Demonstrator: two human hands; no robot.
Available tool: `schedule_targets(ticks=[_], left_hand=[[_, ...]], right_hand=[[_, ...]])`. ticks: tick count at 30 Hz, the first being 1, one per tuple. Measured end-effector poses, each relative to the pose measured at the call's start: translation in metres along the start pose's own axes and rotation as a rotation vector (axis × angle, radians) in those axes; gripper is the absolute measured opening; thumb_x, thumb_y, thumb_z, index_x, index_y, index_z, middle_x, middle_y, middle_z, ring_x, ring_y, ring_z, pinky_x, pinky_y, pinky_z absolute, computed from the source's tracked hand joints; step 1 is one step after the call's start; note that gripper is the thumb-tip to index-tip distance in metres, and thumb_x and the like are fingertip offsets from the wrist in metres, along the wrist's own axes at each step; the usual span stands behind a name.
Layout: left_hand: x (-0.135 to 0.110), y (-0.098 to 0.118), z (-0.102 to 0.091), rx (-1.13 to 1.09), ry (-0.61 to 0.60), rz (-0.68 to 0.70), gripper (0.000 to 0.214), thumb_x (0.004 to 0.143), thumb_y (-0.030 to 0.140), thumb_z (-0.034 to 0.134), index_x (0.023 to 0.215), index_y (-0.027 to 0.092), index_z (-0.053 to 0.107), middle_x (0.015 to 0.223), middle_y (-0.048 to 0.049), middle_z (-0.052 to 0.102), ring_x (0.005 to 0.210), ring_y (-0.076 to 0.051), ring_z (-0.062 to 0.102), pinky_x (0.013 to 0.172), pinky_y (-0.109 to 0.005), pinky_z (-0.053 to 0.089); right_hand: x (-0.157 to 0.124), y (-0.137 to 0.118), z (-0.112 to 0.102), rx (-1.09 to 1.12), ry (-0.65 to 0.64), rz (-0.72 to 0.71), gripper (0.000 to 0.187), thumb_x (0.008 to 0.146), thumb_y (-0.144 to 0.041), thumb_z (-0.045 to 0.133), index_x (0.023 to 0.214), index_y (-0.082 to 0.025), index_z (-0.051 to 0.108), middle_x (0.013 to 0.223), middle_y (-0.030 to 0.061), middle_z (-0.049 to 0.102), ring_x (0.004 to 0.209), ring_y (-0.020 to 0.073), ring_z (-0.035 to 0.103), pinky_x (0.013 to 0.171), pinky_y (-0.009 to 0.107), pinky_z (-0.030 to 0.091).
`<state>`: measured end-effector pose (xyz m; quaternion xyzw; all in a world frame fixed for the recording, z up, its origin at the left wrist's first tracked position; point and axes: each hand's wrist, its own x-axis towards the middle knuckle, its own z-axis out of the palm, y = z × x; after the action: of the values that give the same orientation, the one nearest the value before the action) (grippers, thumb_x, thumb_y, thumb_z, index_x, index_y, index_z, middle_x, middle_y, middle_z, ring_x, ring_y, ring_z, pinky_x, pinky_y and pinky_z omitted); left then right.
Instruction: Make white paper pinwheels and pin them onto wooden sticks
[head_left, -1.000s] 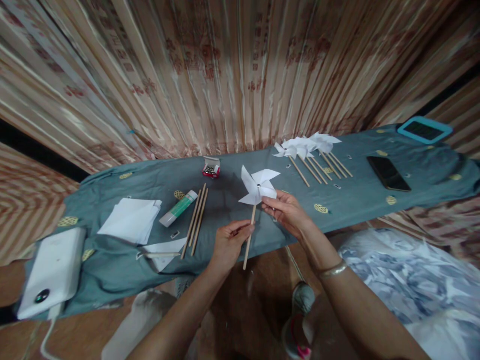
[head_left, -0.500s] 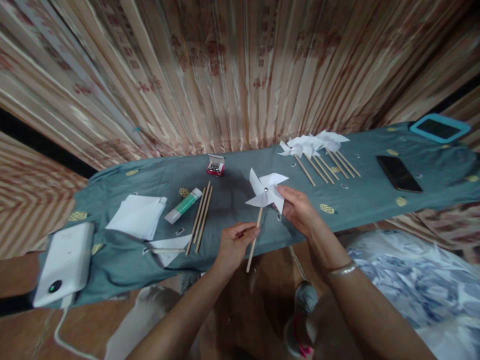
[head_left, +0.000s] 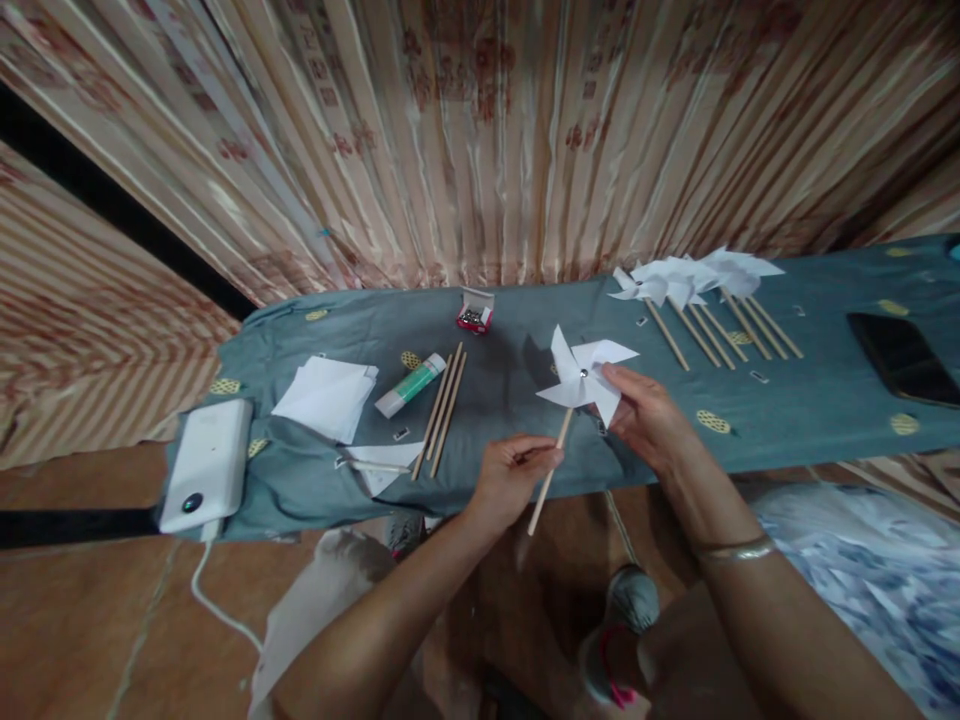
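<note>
I hold a white paper pinwheel point(head_left: 581, 373) on a wooden stick over the near edge of the blue-grey cloth-covered table point(head_left: 810, 410). My left hand point(head_left: 510, 480) pinches the stick near its lower half. My right hand point(head_left: 649, 418) grips the lower right blade of the paper wheel, fingers curled on it. A silver pin sits at the wheel's centre.
Several finished pinwheels point(head_left: 697, 285) lie at the back right. Three bare sticks point(head_left: 442, 410), a green glue stick point(head_left: 411, 385), a white paper stack point(head_left: 326, 398), a red pin box point(head_left: 475, 312), a white power bank point(head_left: 206, 465) and a black phone point(head_left: 904, 360) lie about the cloth.
My head has turned left, so everything has slid right in view. My right hand has shifted up onto the pinwheel's blade; the left still holds the stick.
</note>
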<state>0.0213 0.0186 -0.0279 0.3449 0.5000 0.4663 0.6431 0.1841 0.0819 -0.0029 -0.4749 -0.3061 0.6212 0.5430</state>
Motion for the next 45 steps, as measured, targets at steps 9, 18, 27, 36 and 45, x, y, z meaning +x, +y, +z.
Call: schedule_targets(ticks=[9, 18, 27, 36, 45], left_hand=[[0.001, 0.002, -0.001, -0.007, 0.017, -0.023, 0.028, 0.050, 0.036, 0.083, 0.068, 0.015, 0.077, 0.064, -0.0039, 0.066, 0.059, -0.011, 0.050, 0.057, -0.024, 0.038], [0.004, 0.004, -0.002, 0.054, 0.038, -0.026, 0.029, 0.051, 0.037, 0.080, 0.071, 0.016, 0.078, 0.063, -0.0028, 0.064, 0.057, -0.011, 0.048, 0.055, -0.023, 0.036], [0.006, 0.007, -0.001, 0.122, 0.003, 0.012, 0.029, 0.056, 0.039, 0.079, 0.073, 0.016, 0.078, 0.062, -0.0024, 0.061, 0.058, -0.012, 0.048, 0.056, -0.024, 0.037], [0.009, 0.007, 0.005, 0.109, 0.015, 0.034, 0.024, 0.055, 0.037, 0.079, 0.070, 0.018, 0.078, 0.060, -0.0017, 0.061, 0.058, -0.012, 0.049, 0.056, -0.024, 0.039], [0.005, 0.016, 0.014, 0.098, 0.004, 0.016, 0.027, 0.052, 0.040, 0.079, 0.067, 0.017, 0.077, 0.058, -0.0003, 0.057, 0.054, -0.010, 0.045, 0.055, -0.024, 0.040]], right_hand=[[0.004, -0.001, 0.003, 0.041, 0.005, 0.027, 0.026, 0.056, -0.034, 0.086, 0.073, -0.019, 0.072, 0.073, 0.0005, 0.073, 0.063, 0.0123, 0.065, 0.060, 0.022, 0.052], [0.001, -0.008, 0.006, 0.091, 0.012, 0.061, 0.026, 0.053, -0.033, 0.087, 0.069, -0.019, 0.072, 0.067, -0.0008, 0.072, 0.056, 0.0102, 0.062, 0.053, 0.020, 0.049], [0.003, -0.005, 0.002, 0.088, -0.007, 0.079, 0.019, 0.057, -0.032, 0.084, 0.062, -0.019, 0.071, 0.063, -0.0006, 0.071, 0.054, 0.0108, 0.061, 0.050, 0.020, 0.049], [0.002, -0.008, 0.007, 0.099, -0.044, 0.067, 0.022, 0.054, -0.032, 0.086, 0.066, -0.020, 0.073, 0.067, 0.0020, 0.074, 0.060, 0.0143, 0.067, 0.057, 0.023, 0.053], [-0.005, -0.016, 0.012, 0.094, -0.065, 0.074, 0.022, 0.054, -0.033, 0.085, 0.068, -0.021, 0.073, 0.070, 0.0019, 0.075, 0.062, 0.0159, 0.069, 0.062, 0.024, 0.054]])
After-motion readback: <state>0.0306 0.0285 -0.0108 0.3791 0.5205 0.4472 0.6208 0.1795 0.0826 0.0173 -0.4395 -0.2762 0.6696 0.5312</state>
